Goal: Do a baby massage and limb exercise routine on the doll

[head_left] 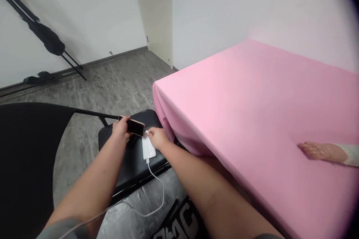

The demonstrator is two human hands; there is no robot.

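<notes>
My left hand [120, 129] was closed around a phone [136, 128], its dark screen turned up, above the black seat [131, 168]. The fingers of my right hand [157, 137] were pinched narrow on a small white plug [147, 132], just beside the phone's right end; I couldn't tell whether the two touched. Under the plug, a white power bank [148, 148] lay on the seat, with a white cable [163, 190] joined to its near end and looping down to the near left. To the right of the seat stood a surface draped in pink cloth [238, 101].
</notes>
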